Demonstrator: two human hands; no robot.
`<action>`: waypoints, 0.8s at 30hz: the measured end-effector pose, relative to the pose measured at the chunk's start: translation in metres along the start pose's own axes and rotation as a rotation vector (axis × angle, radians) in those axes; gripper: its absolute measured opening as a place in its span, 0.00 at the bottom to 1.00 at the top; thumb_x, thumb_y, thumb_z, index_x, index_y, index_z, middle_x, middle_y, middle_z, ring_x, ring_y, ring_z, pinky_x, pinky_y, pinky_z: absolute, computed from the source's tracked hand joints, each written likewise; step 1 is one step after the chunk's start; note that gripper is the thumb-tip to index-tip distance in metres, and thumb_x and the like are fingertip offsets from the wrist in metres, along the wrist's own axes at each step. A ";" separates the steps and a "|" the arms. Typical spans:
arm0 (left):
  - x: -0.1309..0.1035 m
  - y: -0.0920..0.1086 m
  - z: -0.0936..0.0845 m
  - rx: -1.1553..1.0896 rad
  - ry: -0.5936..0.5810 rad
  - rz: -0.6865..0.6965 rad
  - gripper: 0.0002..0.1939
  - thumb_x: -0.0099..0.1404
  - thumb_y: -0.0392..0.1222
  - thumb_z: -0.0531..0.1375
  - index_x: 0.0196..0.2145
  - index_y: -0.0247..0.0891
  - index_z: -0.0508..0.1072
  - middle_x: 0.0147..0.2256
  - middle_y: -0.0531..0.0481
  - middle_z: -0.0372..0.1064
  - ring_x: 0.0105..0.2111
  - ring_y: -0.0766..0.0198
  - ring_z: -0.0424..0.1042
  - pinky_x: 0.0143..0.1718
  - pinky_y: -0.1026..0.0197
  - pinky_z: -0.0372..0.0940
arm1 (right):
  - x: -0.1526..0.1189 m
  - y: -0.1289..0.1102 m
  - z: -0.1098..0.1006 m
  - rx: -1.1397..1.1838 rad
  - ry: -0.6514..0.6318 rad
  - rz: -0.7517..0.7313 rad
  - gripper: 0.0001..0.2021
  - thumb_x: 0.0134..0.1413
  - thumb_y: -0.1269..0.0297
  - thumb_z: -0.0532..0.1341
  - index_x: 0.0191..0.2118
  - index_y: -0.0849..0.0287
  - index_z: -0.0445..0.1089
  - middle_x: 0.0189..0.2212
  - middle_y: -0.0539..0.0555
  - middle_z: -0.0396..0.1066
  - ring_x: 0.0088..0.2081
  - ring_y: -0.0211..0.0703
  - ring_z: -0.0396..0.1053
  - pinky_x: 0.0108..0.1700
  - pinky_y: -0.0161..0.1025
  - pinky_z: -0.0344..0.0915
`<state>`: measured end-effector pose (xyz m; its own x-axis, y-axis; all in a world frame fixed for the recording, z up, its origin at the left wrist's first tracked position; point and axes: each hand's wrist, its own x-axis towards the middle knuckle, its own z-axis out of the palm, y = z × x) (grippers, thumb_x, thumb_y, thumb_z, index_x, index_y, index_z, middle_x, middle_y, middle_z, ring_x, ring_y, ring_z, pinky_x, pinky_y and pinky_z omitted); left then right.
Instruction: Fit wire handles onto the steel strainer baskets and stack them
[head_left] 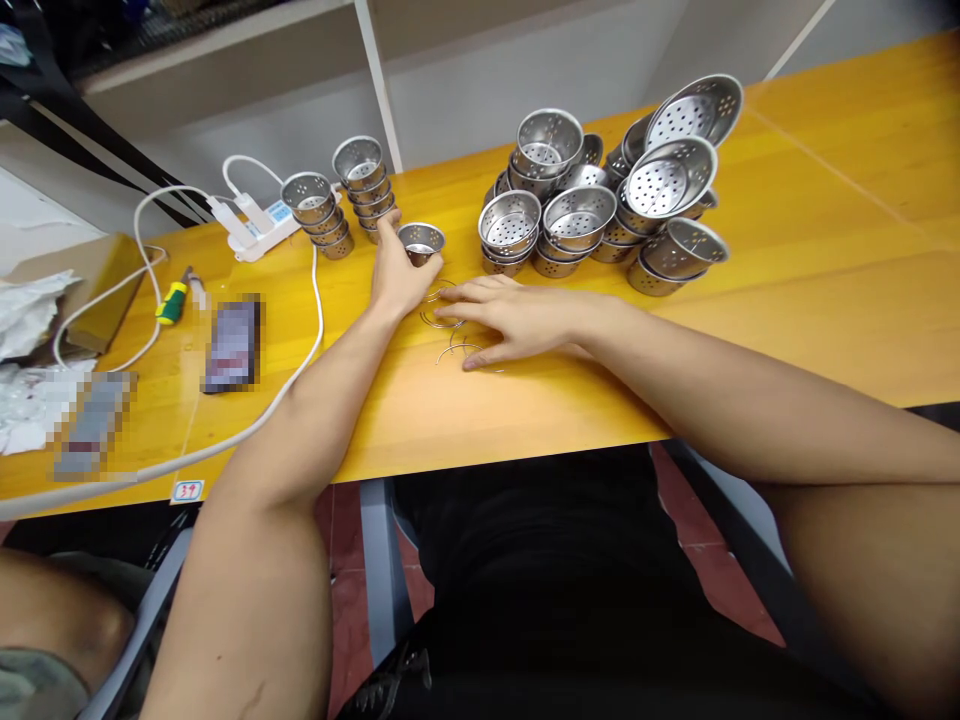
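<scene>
Cup [421,240] on the tabletop [525,410] stands between the left hand's [401,272] thumb and fingers; whether they grip it, I can't tell. The right hand [510,315] spreads its fingers at wire rings [450,348] nearby.

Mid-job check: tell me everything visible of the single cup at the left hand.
The cup is small, round and silvery, apparently metal, with a shiny rim. It sits upright, open side up, on the yellow table, right of the taller cup stack. The left hand partly hides it, thumb before its lower wall; whether it is gripped is unclear.
</scene>
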<state>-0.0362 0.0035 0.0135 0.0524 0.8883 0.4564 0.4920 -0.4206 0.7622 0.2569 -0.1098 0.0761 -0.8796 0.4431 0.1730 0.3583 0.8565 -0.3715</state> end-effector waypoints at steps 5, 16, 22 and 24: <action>0.001 -0.006 0.002 0.004 0.008 -0.023 0.49 0.70 0.43 0.81 0.79 0.52 0.61 0.81 0.32 0.72 0.83 0.39 0.78 0.95 0.24 0.63 | 0.010 0.008 0.007 -0.066 0.087 0.017 0.35 0.89 0.45 0.66 0.85 0.64 0.77 0.72 0.78 0.81 0.71 0.76 0.77 0.77 0.72 0.76; 0.003 -0.013 0.002 0.045 -0.024 0.022 0.50 0.70 0.46 0.82 0.79 0.51 0.61 0.81 0.34 0.71 0.86 0.38 0.73 0.97 0.29 0.59 | 0.018 0.005 -0.005 -0.235 0.084 0.037 0.14 0.85 0.68 0.60 0.50 0.57 0.85 0.48 0.66 0.83 0.52 0.63 0.79 0.56 0.53 0.75; 0.005 -0.013 0.001 0.040 -0.019 0.058 0.50 0.72 0.48 0.82 0.80 0.51 0.60 0.82 0.34 0.70 0.87 0.39 0.73 0.96 0.31 0.60 | 0.019 -0.001 -0.003 -0.277 0.098 0.110 0.13 0.90 0.65 0.59 0.53 0.59 0.82 0.52 0.68 0.83 0.50 0.60 0.78 0.53 0.50 0.72; 0.006 -0.012 0.001 0.023 -0.018 0.057 0.49 0.73 0.51 0.82 0.80 0.53 0.61 0.81 0.35 0.71 0.87 0.39 0.73 0.96 0.30 0.60 | 0.019 -0.001 -0.005 -0.265 0.118 0.123 0.13 0.90 0.64 0.58 0.54 0.59 0.80 0.52 0.68 0.83 0.48 0.60 0.78 0.52 0.50 0.71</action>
<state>-0.0410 0.0141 0.0064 0.0963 0.8660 0.4907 0.5078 -0.4667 0.7241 0.2415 -0.1015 0.0843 -0.7878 0.5619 0.2524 0.5423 0.8270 -0.1485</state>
